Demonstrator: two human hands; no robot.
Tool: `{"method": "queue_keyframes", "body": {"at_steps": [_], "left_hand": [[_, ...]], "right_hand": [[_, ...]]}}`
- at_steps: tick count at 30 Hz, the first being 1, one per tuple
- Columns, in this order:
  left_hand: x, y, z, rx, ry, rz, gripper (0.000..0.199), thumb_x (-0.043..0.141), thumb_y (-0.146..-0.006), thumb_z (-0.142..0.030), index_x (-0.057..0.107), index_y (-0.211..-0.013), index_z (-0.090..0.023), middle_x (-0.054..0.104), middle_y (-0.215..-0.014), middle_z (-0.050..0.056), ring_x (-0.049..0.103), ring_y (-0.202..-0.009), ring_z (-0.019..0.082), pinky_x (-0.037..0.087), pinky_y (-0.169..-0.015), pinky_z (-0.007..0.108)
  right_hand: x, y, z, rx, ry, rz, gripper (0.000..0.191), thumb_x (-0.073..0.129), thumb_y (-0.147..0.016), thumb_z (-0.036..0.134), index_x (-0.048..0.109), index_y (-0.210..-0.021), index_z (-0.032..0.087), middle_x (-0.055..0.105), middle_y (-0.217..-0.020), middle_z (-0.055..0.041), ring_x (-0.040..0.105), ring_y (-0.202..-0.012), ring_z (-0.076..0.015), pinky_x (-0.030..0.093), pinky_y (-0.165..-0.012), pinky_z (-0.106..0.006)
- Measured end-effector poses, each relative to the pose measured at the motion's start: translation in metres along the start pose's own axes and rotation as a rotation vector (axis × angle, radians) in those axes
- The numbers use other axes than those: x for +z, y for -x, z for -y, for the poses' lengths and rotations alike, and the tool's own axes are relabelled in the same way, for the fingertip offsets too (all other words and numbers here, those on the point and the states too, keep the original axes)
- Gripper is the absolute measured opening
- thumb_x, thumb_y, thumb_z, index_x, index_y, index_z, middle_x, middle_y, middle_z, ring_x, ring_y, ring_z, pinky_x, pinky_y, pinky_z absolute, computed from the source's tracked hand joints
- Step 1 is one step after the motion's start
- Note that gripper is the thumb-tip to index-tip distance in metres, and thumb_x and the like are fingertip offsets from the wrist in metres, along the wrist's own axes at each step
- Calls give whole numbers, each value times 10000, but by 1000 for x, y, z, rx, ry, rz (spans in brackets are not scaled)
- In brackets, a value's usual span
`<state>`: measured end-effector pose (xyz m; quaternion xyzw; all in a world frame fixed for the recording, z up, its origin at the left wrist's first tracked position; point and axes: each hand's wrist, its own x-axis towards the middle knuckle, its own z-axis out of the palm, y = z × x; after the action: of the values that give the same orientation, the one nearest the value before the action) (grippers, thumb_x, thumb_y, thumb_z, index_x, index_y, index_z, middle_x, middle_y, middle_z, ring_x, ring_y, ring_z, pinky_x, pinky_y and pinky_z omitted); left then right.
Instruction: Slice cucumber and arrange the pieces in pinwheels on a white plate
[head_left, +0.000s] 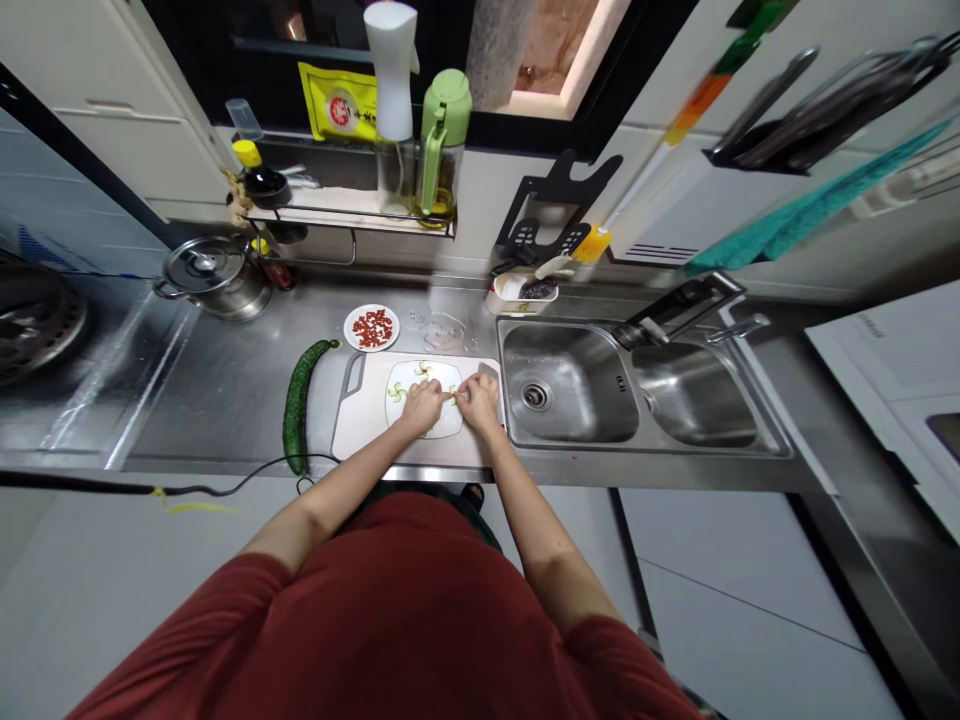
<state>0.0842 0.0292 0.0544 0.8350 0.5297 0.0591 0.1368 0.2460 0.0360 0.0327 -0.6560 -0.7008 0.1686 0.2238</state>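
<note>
A white plate (401,405) lies on a pale cutting board (360,437), carrying small pinwheel shapes of green-edged slices (397,392). Over the plate's right side, my left hand (424,403) reaches in with fingers closed and the fingertips near a small green piece (453,396). My right hand (480,397) meets it from the other side, its fingers pinched together at the same spot. What exactly either hand grips is too small to make out. Left of the board lies a long, dark green cucumber (298,405). Behind it stands a small white dish (373,345) of chopped red pieces (373,326).
A double steel sink (570,425) with a faucet (679,308) adjoins the board on the right. Transparent scraps (442,332) lie behind the board. A lidded pot (217,285) stands back left, below a shelf (352,215) with bottles. A black cable (225,490) runs along the front edge.
</note>
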Motion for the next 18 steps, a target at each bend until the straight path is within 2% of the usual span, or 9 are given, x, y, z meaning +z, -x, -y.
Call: {"method": "queue_keyframes", "body": {"at_steps": [7, 18], "left_hand": [[-2, 0, -1, -19, 18, 11, 326, 417, -909, -201, 657, -1111, -291, 555, -1024, 78, 485, -973, 204, 345, -827, 352], [-1, 2, 2, -80, 71, -57, 294, 444, -888, -230, 671, -1071, -271, 576, -1007, 75, 499, -977, 219, 359, -802, 352]], "right_hand": [[3, 1, -3, -12, -5, -26, 81, 591, -785, 280, 620, -806, 208, 493, -1076, -86, 358, -1071, -282, 310, -934, -407], [3, -1, -8, 28, -103, -70, 108, 609, -765, 304, 624, -809, 206, 512, -1036, -81, 393, -1045, -258, 326, -920, -384]]}}
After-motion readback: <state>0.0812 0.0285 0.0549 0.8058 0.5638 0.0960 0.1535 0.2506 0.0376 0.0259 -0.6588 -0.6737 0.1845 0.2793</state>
